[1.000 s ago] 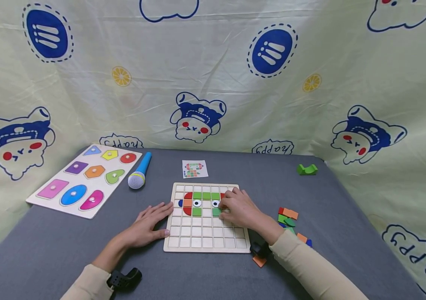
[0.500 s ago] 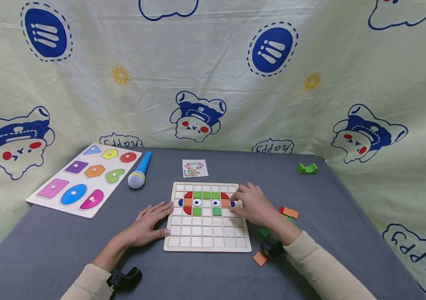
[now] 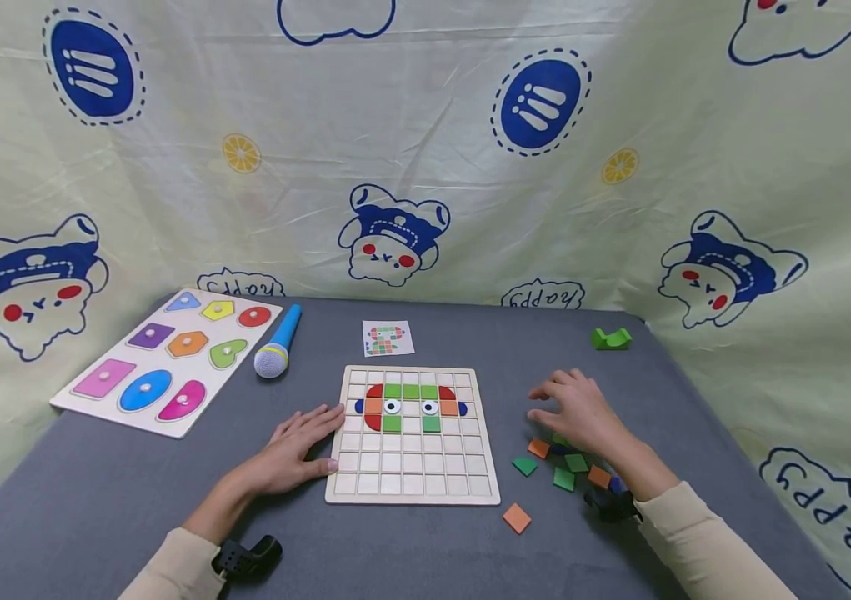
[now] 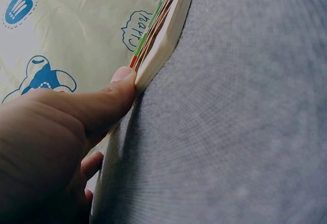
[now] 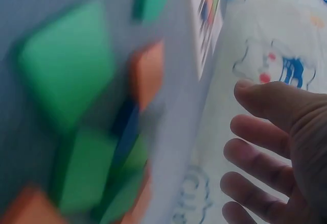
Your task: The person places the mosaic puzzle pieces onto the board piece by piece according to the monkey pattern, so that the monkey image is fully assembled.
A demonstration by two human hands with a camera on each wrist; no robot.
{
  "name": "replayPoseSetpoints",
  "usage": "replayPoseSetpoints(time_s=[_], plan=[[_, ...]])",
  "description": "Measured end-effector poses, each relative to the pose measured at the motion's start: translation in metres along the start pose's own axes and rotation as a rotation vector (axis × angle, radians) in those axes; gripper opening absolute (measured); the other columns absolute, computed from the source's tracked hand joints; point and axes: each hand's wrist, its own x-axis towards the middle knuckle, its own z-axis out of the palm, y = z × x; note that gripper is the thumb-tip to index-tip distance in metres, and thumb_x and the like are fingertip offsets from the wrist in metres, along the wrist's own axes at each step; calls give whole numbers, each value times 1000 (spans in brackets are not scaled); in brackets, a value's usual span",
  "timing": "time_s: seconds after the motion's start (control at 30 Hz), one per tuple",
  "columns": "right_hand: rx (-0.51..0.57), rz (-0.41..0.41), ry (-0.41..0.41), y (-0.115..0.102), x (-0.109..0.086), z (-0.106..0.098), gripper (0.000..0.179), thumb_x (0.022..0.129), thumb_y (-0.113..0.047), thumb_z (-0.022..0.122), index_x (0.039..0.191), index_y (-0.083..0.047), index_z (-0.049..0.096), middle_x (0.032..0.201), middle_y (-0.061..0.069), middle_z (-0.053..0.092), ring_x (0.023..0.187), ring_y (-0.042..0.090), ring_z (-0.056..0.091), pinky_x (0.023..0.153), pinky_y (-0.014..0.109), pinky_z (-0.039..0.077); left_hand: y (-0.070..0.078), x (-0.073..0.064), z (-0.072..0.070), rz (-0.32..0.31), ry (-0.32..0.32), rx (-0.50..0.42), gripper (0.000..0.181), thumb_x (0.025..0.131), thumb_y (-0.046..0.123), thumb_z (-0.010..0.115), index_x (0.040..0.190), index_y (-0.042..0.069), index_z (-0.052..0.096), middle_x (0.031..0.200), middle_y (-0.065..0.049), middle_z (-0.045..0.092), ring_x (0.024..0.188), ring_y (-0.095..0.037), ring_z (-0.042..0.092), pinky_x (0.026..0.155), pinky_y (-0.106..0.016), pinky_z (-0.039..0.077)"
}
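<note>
A wooden grid board (image 3: 413, 485) lies in the middle of the table in the head view. Coloured tiles fill part of its upper rows: red corners, green and orange squares, two eye tiles (image 3: 392, 407) and blue half-rounds at both sides. My left hand (image 3: 297, 450) rests at the board's left edge, fingers straight, thumb touching the rim, as the left wrist view also shows. My right hand (image 3: 578, 412) hovers above the loose tiles (image 3: 563, 478) right of the board, holding nothing. In the right wrist view its fingers (image 5: 255, 150) are spread and relaxed beside blurred green, orange and blue tiles.
Behind the board lies a small pattern card (image 3: 388, 338). A shape puzzle board (image 3: 170, 358) and a blue toy microphone (image 3: 278, 342) are at the left. A green curved block (image 3: 611, 339) sits at the back right. One orange tile (image 3: 517, 518) lies apart near the front.
My right hand has left the board and moved right over the loose tiles. An orange square and a blue half-round now show at the pattern's right side. The left hand stays put.
</note>
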Motion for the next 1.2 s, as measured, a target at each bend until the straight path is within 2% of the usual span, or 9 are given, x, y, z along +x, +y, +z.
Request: replayPoseSetpoints(time_s=[0.17, 0.33, 0.63, 0.97, 1.2], plan=[[33, 74, -38, 25, -4, -1, 25, 82, -28, 73, 100, -10, 72, 98, 8, 63, 92, 26, 49, 76, 47, 39, 0, 0, 0, 6, 0, 0, 69, 90, 33, 62, 147, 7, 33, 155, -12, 29, 145, -40, 17, 113, -62, 4], [64, 101, -77, 39, -5, 4, 23, 84, -27, 70, 99, -10, 71, 97, 8, 62, 89, 25, 48, 73, 43, 37, -1, -1, 1, 4, -3, 1, 69, 90, 34, 62, 146, 6, 33, 155, -13, 29, 144, -40, 17, 112, -63, 4], [52, 93, -99, 49, -5, 12, 25, 84, -29, 70, 100, -10, 71, 101, 10, 63, 90, 26, 48, 71, 41, 36, -1, 0, 3, 2, 2, 5, 69, 90, 32, 63, 147, 7, 33, 155, -11, 29, 145, -39, 17, 113, -62, 4], [39, 87, -113, 64, -11, 14, 20, 83, -25, 69, 98, -12, 71, 98, 8, 63, 90, 27, 51, 72, 46, 40, -1, 1, 1, 6, 2, -3, 68, 90, 30, 63, 147, 7, 33, 156, -10, 29, 145, -38, 17, 113, -61, 4], [45, 103, -146, 64, -15, 13, 21, 83, -25, 69, 98, -11, 71, 101, 10, 64, 92, 29, 51, 74, 48, 39, -1, 0, 0, 25, 11, 6, 68, 90, 31, 62, 147, 6, 33, 155, -13, 29, 144, -40, 17, 112, -62, 5]])
